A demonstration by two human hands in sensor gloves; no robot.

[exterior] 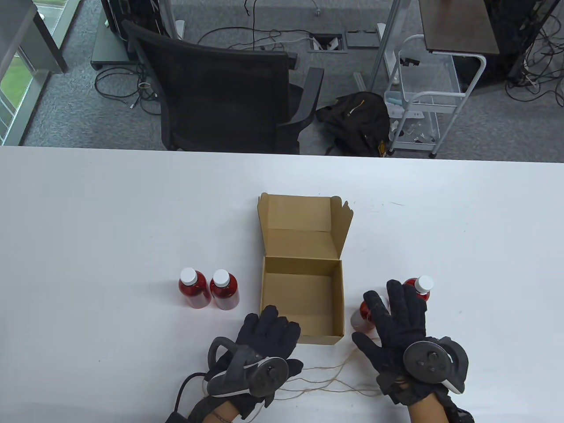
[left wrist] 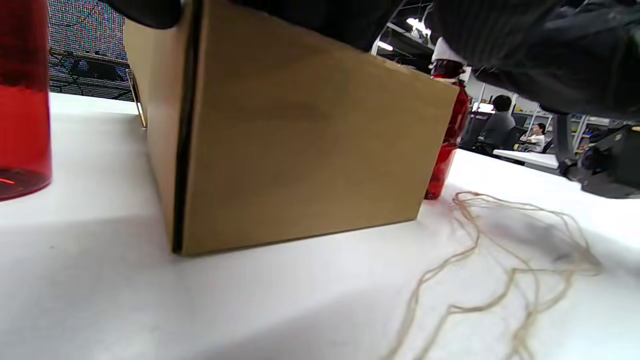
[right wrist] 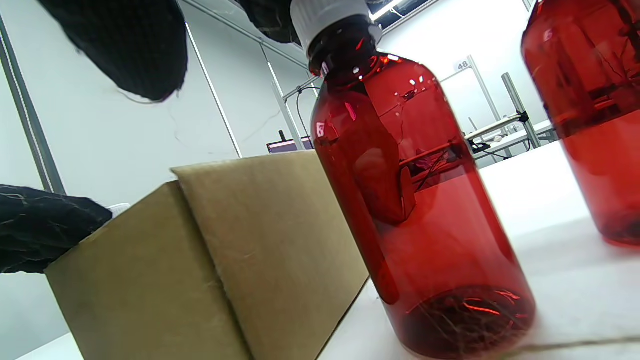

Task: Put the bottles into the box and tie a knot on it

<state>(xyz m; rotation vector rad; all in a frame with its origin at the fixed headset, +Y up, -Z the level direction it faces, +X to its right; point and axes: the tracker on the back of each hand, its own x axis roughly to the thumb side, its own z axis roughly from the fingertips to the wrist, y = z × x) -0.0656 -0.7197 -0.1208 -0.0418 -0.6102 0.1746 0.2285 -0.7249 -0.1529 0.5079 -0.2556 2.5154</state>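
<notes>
An open cardboard box (exterior: 303, 304) sits near the middle of the white table (exterior: 88, 220), its lid flap (exterior: 304, 224) standing up at the box's 12 o'clock side and its inside bare. At the box's 9 o'clock, well apart from it, two red bottles with white caps stand upright and side by side, just touching: the left bottle (exterior: 192, 288) and the inner bottle (exterior: 224, 289). At the box's 3 o'clock stand two more red bottles: the near bottle (exterior: 364, 313) just beside the box wall, and the far bottle (exterior: 420, 288) further out toward 3 o'clock. The right hand (exterior: 398, 326) is spread above these two with its fingers straight and apart; the right wrist view shows the fingertips (right wrist: 142, 47) above the near bottle's cap, and whether they touch it cannot be told. The left hand (exterior: 264, 339) lies at the box's 7 o'clock corner, its fingers resting over the front rim, loosely bent and not clamped on anything. A loose length of thin twine (exterior: 326, 381) lies in tangled loops on the table at the box's 6 o'clock, between the two hands.
</notes>
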